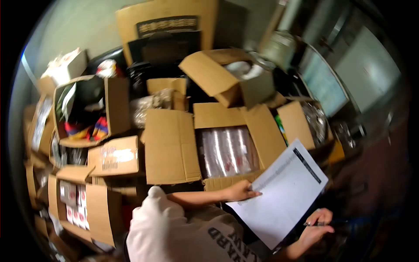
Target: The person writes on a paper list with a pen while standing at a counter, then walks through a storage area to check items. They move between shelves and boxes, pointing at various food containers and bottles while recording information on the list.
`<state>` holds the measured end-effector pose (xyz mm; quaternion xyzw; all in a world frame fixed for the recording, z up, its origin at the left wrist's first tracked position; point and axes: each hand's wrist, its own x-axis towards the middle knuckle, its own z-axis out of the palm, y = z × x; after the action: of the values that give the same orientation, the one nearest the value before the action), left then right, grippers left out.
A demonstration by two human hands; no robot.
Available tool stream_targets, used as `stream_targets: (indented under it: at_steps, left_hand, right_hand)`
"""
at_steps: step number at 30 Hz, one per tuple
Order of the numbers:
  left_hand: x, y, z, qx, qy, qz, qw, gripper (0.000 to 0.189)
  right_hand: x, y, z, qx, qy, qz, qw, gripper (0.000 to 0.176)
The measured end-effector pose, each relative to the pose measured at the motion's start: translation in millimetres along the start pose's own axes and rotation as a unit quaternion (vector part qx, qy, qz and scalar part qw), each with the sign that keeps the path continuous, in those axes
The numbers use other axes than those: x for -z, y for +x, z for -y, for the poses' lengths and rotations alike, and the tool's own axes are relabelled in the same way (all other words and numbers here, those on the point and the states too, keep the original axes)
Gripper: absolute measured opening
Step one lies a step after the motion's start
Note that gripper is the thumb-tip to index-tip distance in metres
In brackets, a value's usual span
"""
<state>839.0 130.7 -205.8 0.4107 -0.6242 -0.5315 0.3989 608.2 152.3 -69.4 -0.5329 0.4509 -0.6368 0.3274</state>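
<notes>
A large white printed sheet (279,196) with a black strip near its upper right edge is held at its left side by my left hand (244,191), whose fingers press on it. To the right of the sheet, my right hand (317,227) holds a thin dark pen (321,224) between thumb and fingers, apart from the paper. Just beyond my left hand is an open cardboard box (266,135) with clear plastic-wrapped items (227,150) inside.
An open box (102,214) with small white packs stands at the lower left. Behind it is a box (118,105) of dark and colourful fabric. Another open box (209,72) stands at the back, and a flat panel (325,81) leans at the right.
</notes>
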Motion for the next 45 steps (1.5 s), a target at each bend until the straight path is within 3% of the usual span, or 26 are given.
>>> stream_targets:
  at_steps: [1, 3, 5, 9, 12, 13, 15, 16, 17, 20, 23, 26, 27, 28, 29, 31, 33, 35, 36, 37, 38, 39, 40, 42, 43, 45]
  left_hand:
    - [3, 8, 4, 0.019, -0.015, -0.021, 0.999, 0.039]
    - [11, 27, 8, 0.040, 0.018, -0.058, 0.997, 0.043]
    - [11, 41, 9, -0.010, -0.047, -0.093, 0.995, 0.044]
    - [38, 47, -15, -0.013, -0.041, -0.178, 0.983, 0.038]
    - [72, 26, -14, -0.015, 0.003, -0.277, 0.961, 0.027]
    - [85, 12, -19, -0.016, 0.010, -0.309, 0.951, 0.025]
    - [103, -17, 0, -0.041, 0.077, -0.399, 0.913, 0.017]
    - [109, -38, 11, 0.026, 0.133, -0.430, 0.893, 0.015]
    - [113, -62, -1, 0.095, 0.098, -0.464, 0.875, 0.016]
    - [101, -126, -9, 0.110, 0.099, -0.572, 0.807, 0.017]
    - [73, -173, -30, 0.123, 0.113, -0.670, 0.724, 0.015]
    - [44, -205, -62, 0.168, 0.162, -0.786, 0.573, 0.026]
    - [32, -208, -79, 0.207, 0.089, -0.815, 0.533, 0.034]
    - [24, -212, -73, 0.154, 0.152, -0.852, 0.477, 0.037]
    - [15, -207, -97, 0.208, 0.055, -0.869, 0.445, 0.034]
    - [3, -206, -74, 0.087, 0.068, -0.922, 0.372, 0.033]
    - [-5, -194, -61, 0.123, 0.072, -0.932, 0.333, 0.034]
    - [-5, -177, -47, 0.097, 0.098, -0.924, 0.356, 0.032]
    - [-3, -168, -54, 0.096, 0.074, -0.925, 0.359, 0.031]
    - [-2, -171, -59, 0.178, 0.042, -0.913, 0.365, 0.030]
    - [3, -165, -59, 0.115, 0.100, -0.924, 0.351, 0.029]
    - [1, -169, -60, 0.159, 0.133, -0.903, 0.378, 0.031]
    - [5, -162, -70, 0.155, 0.082, -0.904, 0.390, 0.032]
    - [17, -151, -67, 0.098, 0.085, -0.901, 0.414, 0.033]
    - [25, -148, -62, 0.072, 0.089, -0.898, 0.425, 0.033]
    - [34, -134, -66, 0.067, 0.071, -0.891, 0.443, 0.034]
  right_hand:
    - [-14, 12, 5, -0.049, 0.010, 0.058, 0.997, 0.067]
    - [-36, 30, -13, -0.016, 0.129, 0.148, 0.980, 0.049]
    - [-36, 45, -40, -0.011, 0.175, 0.243, 0.954, 0.036]
    - [-85, 66, -45, -0.157, 0.312, 0.274, 0.896, 0.032]
    - [-130, 90, -54, -0.263, 0.513, 0.418, 0.702, 0.026]
    - [-148, 92, -52, -0.295, 0.523, 0.432, 0.673, 0.020]
    - [-188, 95, -50, -0.274, 0.502, 0.578, 0.583, 0.043]
    - [-200, 93, -53, -0.316, 0.503, 0.585, 0.553, 0.057]
    - [-214, 89, -54, -0.311, 0.502, 0.623, 0.513, 0.056]
    - [-246, 75, -60, -0.319, 0.464, 0.699, 0.441, 0.054]
    - [-268, 71, -51, -0.286, 0.428, 0.740, 0.432, 0.056]
    - [-291, 104, -28, 0.091, 0.462, 0.754, 0.459, 0.053]
    - [-290, 119, -19, 0.236, 0.453, 0.724, 0.463, 0.049]
    - [-284, 127, -17, 0.272, 0.445, 0.630, 0.575, 0.040]
    - [-275, 133, -15, 0.310, 0.425, 0.519, 0.673, 0.031]
    - [-259, 115, 10, 0.145, 0.528, 0.508, 0.665, 0.020]
    - [-253, 84, -53, 0.193, 0.394, 0.659, 0.612, 0.010]
    - [-254, 76, -47, 0.360, 0.174, 0.797, 0.452, 0.013]
    - [-245, 78, -53, 0.442, 0.155, 0.711, 0.524, 0.009]
    - [-240, 98, -60, 0.421, 0.190, 0.664, 0.589, 0.007]
    - [-235, 110, -64, 0.283, 0.296, 0.567, 0.715, 0.004]
    - [-229, 120, -71, 0.134, 0.387, 0.433, 0.803, 0.002]
    - [-229, 124, -89, 0.086, 0.439, 0.363, 0.817, 0.005]
    - [-229, 128, -89, 0.108, 0.274, 0.492, 0.819, 0.009]
    - [-227, 126, -80, 0.154, 0.029, 0.650, 0.743, 0.013]
    - [-216, 128, -95, 0.202, -0.005, 0.608, 0.767, 0.014]
